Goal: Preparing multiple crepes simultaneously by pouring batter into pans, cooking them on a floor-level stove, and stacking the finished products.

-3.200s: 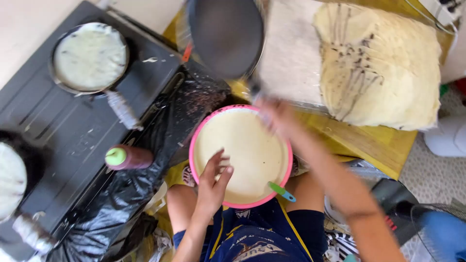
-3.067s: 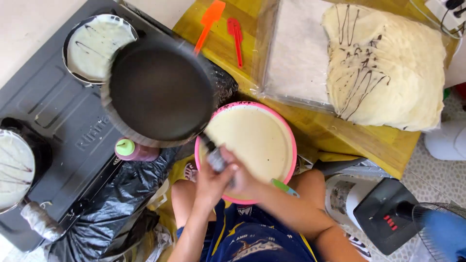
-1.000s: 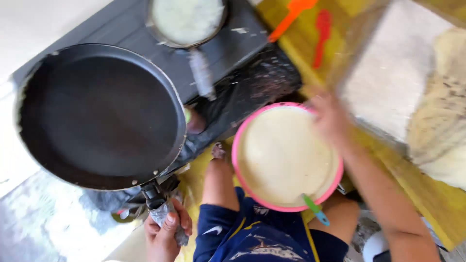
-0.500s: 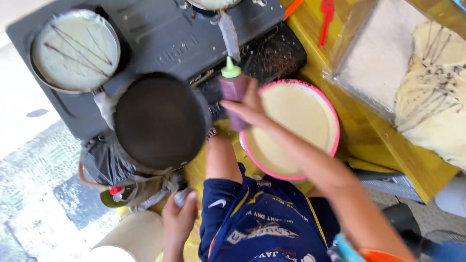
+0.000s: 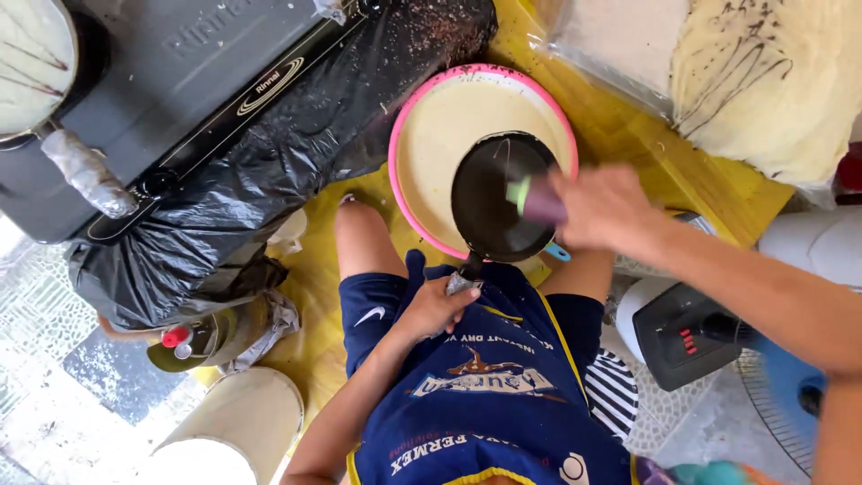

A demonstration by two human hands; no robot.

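Over the pink basin of batter point(image 5: 409, 153) we now hold the black pan point(image 5: 500, 198); half a second ago it sat lower left, beside the stove point(image 5: 180, 72). Our left hand point(image 5: 433, 307) has its fingers wrapped around the handle. Our right hand point(image 5: 600, 208) grips the squeeze bottle point(image 5: 537, 199), now brought above the pan, so oiling seems to begin. The pan's long axis runs from the handle near our body up toward the basin; the bottle's green tip points left.

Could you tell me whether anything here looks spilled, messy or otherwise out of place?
Yes: the black plastic sheet draped over the stove's front edge is crumpled and speckled with pale crumbs or splatter near its upper right end. Otherwise, the left hand holds the black pan over the pink-rimmed batter basin, and nothing looks tipped.
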